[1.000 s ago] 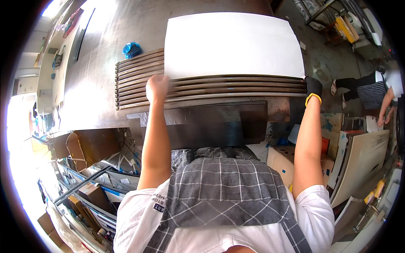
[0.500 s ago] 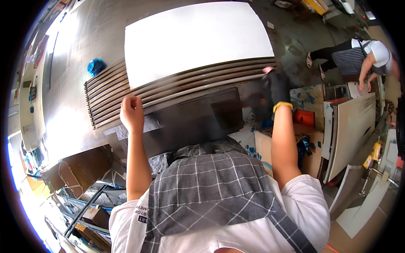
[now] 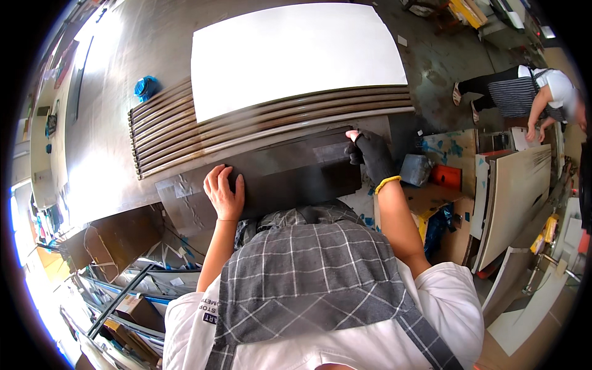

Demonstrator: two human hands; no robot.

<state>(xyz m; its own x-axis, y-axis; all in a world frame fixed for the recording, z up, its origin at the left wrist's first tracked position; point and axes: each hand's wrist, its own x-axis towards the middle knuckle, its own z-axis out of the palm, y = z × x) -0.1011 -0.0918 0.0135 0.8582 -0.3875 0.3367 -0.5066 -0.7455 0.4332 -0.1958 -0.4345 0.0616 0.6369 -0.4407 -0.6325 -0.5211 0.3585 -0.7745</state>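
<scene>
A dark flat sheet [image 3: 290, 185] lies in front of me at the near edge of the metal table, close against my apron. My bare left hand [image 3: 224, 191] rests on its left part, fingers extended and lying on the surface, thumb a little apart. At its right end is my right hand [image 3: 373, 154], in a black glove with a yellow cuff and bare thumb tip. Those fingers are curled closed by the sheet's edge; whether they pinch it is hidden. Beyond the sheet runs a row of parallel metal rollers [image 3: 166, 132]. A large white sheet [image 3: 296, 58] lies partly over them.
A blue bundle [image 3: 145, 89] sits at the rollers' far left corner. To my right stand a cardboard box [image 3: 453, 237], a greyish container [image 3: 415, 169] and leaning boards [image 3: 515, 197]. Another person [image 3: 512, 92] bends over at the far right. Racks with sheets [image 3: 132, 302] stand lower left.
My left hand has moved right and nearer, opening from a closed shape onto the dark sheet. My right hand has come left from the rollers' right end to the dark sheet's end.
</scene>
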